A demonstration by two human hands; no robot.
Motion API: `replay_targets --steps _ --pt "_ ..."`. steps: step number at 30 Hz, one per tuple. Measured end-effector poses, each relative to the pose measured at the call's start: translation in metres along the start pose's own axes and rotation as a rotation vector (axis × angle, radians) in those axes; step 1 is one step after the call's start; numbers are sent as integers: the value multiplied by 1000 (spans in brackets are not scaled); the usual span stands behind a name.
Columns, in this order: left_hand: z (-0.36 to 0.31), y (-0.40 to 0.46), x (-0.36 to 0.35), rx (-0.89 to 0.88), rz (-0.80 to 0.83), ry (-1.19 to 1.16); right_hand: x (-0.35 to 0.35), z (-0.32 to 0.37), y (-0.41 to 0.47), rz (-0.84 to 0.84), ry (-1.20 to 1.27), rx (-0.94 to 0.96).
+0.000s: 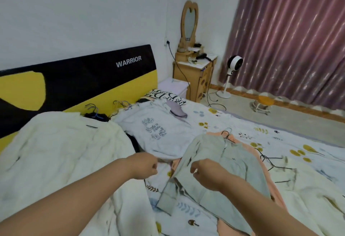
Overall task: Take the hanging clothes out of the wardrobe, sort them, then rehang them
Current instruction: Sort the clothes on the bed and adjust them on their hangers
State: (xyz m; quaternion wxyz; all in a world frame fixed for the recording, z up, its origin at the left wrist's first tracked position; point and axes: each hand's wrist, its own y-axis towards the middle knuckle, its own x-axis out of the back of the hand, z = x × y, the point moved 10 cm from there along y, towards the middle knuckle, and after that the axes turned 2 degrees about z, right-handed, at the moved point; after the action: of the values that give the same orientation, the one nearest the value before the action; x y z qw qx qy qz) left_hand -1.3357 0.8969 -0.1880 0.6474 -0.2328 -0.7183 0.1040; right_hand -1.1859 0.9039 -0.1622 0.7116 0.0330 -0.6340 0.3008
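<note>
Two hands reach out over a bed (233,123) strewn with clothes. The left hand (144,164) has its fingers curled and pinches the lower edge of a white printed top (155,129), which lies flat in the middle of the bed. The right hand (204,172) is curled over a pale grey-green shirt (220,163) and grips its fabric near the left side seam. The two hands are apart, with a strip of patterned sheet between them.

The grey-green shirt is on a black hanger (226,135) whose hook shows at the collar, and it lies on top of one peach garment (261,163) that shows along its right edge and below it. One cream quilted coat (61,153) covers the left part of the bed. One more cream garment (313,185) lies at the right, with a bare black hanger (276,164) resting on it. Near the headboard (78,80) a dark garment (97,116) carries blue and black hanger hooks, and a second bunch of hooks (121,103) pokes out above the white top; their number cannot be told. One small purple piece (177,111) lies beside a printed pillow (166,96).

Beyond the bed stand one wooden dressing table (194,73) with a heart-shaped mirror (189,21), one white standing fan (234,64), and a pink curtain (289,36). A small brown object (192,222) lies on the sheet near the bottom edge.
</note>
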Motion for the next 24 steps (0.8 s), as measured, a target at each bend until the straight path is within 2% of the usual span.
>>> replay_targets --steps 7,12,19,24 --pt "136 -57 -4 203 -49 -98 -10 83 62 0 -53 77" --pt "239 -75 -7 272 -76 -153 -22 142 123 28 -82 87" --pt "384 -67 -1 322 -92 -177 -34 225 222 44 -25 84" --pt "475 -36 0 393 -148 -158 -46 261 298 22 8 27"
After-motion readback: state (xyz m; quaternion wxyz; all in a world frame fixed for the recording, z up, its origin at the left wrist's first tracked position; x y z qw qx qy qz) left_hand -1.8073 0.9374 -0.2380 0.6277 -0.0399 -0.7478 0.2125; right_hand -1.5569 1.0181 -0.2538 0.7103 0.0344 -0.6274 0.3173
